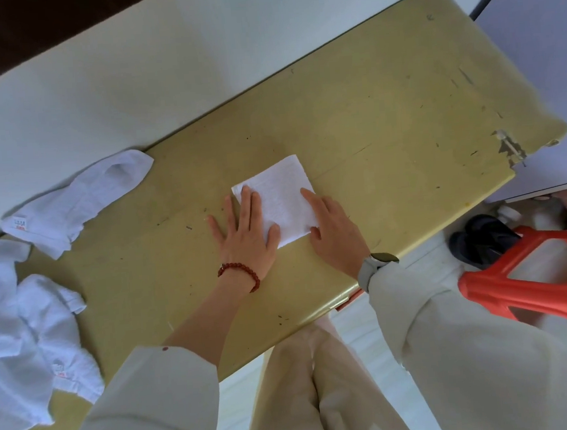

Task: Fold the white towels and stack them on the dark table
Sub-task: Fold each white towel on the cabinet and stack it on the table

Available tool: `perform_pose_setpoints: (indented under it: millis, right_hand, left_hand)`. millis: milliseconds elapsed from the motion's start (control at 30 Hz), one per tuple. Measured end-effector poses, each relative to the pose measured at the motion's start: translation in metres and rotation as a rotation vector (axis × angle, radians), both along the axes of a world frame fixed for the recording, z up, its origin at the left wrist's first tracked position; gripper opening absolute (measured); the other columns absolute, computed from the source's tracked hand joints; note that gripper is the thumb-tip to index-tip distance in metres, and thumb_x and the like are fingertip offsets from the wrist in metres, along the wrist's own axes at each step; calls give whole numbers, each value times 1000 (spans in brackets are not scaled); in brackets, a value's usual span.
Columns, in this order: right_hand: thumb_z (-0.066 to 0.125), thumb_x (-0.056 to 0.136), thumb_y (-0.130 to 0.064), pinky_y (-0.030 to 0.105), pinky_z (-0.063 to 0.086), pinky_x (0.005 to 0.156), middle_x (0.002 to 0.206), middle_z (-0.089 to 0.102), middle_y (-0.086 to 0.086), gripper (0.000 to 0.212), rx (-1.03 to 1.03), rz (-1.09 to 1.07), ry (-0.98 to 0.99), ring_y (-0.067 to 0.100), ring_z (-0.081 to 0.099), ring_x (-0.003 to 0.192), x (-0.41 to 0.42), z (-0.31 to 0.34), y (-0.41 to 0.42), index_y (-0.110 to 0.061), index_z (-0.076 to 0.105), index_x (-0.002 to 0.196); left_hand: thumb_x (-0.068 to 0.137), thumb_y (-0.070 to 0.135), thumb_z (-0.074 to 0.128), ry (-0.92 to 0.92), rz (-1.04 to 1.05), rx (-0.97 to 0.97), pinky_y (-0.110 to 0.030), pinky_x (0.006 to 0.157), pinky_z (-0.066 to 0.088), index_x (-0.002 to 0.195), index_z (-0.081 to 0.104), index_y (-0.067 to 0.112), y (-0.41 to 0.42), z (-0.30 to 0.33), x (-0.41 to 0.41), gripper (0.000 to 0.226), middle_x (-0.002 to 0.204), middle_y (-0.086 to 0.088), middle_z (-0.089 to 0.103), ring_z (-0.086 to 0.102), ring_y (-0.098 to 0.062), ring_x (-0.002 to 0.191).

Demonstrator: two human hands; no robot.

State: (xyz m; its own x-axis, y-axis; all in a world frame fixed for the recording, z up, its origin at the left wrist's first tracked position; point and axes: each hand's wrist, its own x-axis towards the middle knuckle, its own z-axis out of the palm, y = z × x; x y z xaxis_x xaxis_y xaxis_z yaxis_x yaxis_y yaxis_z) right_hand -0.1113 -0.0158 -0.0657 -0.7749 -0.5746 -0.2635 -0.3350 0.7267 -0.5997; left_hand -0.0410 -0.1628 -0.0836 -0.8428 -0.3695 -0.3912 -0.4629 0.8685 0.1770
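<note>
Scuffed yellow-green table (368,106), mid-surface: one folded white towel (282,194), small square, soft, light and limp (likely to spring open unless pinched through all layers at one edge), pressed flat by left hand (246,231) and right hand (334,231), fingers straight, slightly spread; loose towels (71,204) lie well left.

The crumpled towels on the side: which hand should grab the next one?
Probably the left hand. The unfolded towels lie on its side of the table, while the right hand rests on the folded towel, farther away.
</note>
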Motion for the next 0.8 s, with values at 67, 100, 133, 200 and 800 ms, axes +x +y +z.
perform_pose_setpoints:
  millis: [67, 100, 133, 200, 800]
  right_hand:
    - [45, 88, -4, 26, 38, 71, 129, 42, 6, 60, -18, -26, -14, 21, 43, 114, -1, -1, 1, -17, 26, 143]
    - [47, 88, -5, 28, 40, 72, 130, 43, 5, 58, -36, -71, -25, 22, 45, 112, -1, -1, 0, -17, 28, 142]
    - [47, 87, -6, 29, 42, 73, 129, 43, 5, 57, -53, -125, -36, 23, 47, 110, -1, -1, -1, -17, 31, 141]
    - [47, 86, -5, 31, 42, 73, 128, 45, 5, 55, -48, -209, -37, 24, 49, 107, -1, -3, -5, -16, 35, 139]
    - [36, 72, -18, 45, 33, 97, 138, 46, 11, 63, 117, 199, 349, 22, 37, 124, -4, -3, 27, -11, 37, 135]
  left_hand:
    - [95, 43, 21, 3, 3, -1, -54, 110, -9, 146, -11, 19, 0, -1, 1, 65, 153, 8, -19, -12, -24, 142]
    - [95, 43, 19, 4, 2, -2, -54, 110, -9, 146, -12, 19, 0, -2, 1, 64, 153, 8, -20, -12, -24, 142]
    - [94, 44, 17, 7, 1, -2, -54, 110, -9, 146, -12, 19, 0, -3, 1, 64, 153, 8, -20, -11, -25, 142]
    - [92, 45, 12, 7, -2, -3, -54, 110, -9, 145, -13, 19, -1, -4, 2, 64, 153, 8, -20, -11, -25, 142]
    - [79, 53, -9, -4, -22, -44, -55, 111, -6, 144, -18, 19, -2, -9, 2, 73, 152, 6, -23, -12, -26, 142]
